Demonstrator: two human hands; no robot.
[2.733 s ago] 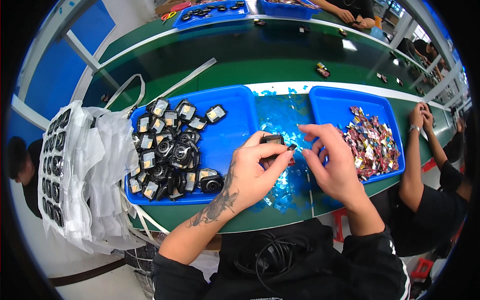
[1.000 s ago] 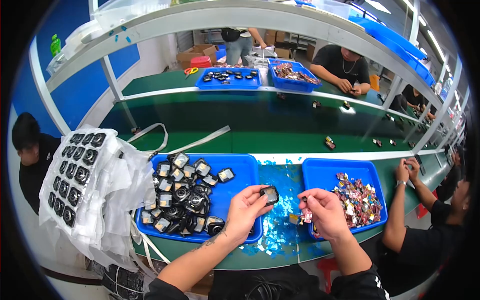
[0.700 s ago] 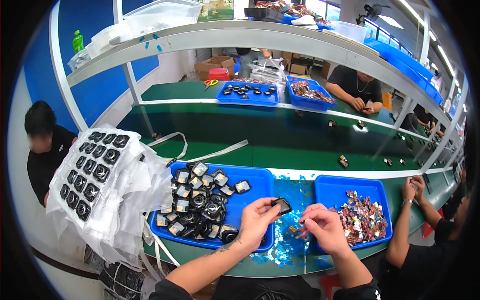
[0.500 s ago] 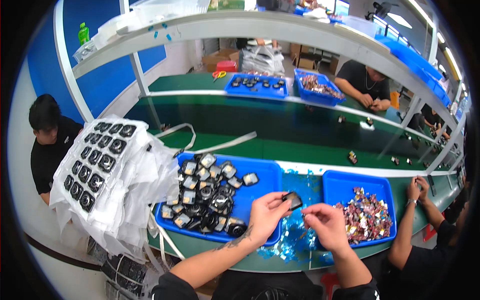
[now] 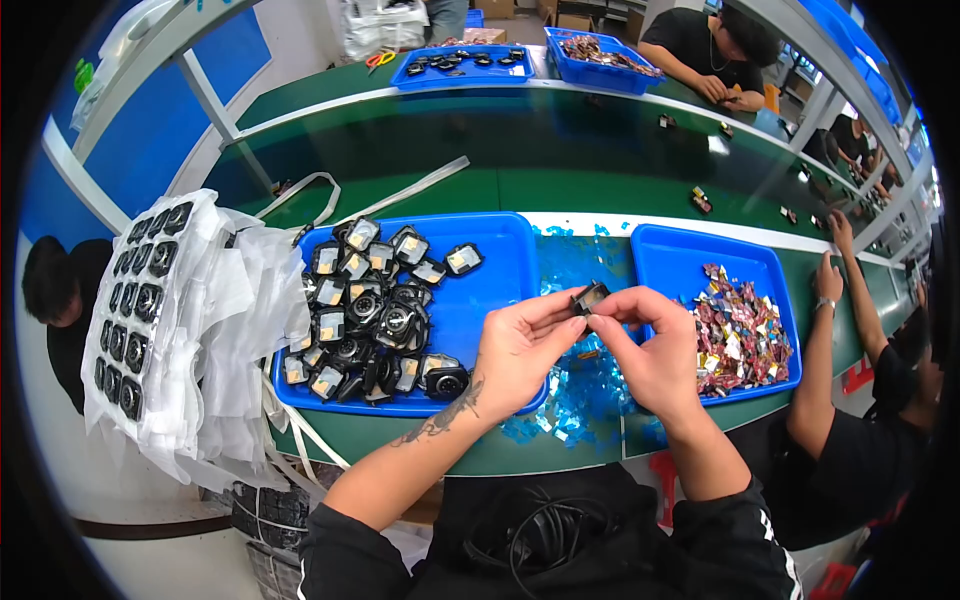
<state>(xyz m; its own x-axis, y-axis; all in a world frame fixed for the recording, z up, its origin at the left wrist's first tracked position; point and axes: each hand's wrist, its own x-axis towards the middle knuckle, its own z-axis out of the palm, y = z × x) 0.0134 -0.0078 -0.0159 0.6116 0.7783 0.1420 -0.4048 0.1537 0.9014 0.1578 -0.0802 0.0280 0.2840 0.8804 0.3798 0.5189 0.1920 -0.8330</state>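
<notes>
My left hand [image 5: 520,350] and my right hand [image 5: 655,355] meet above the bench, both pinching one small black square part [image 5: 589,298] at their fingertips. Below them lies a heap of blue film scraps [image 5: 585,385]. To the left stands a blue tray [image 5: 490,290] piled with several black parts [image 5: 375,315] of the same kind. On the right, another blue tray [image 5: 680,260] holds a heap of small red and silver pieces [image 5: 740,335].
White plastic sheets with rows of black parts [image 5: 140,300] hang off the bench at left. A person's arm [image 5: 825,340] rests by the right tray. Across the green conveyor [image 5: 540,150] stand two more blue trays [image 5: 470,65] and a seated person [image 5: 710,50].
The view has tilted down and closer to the bench. My hands stay together on the black part; the right hand, earlier a little apart near the red pieces, now touches the part.
</notes>
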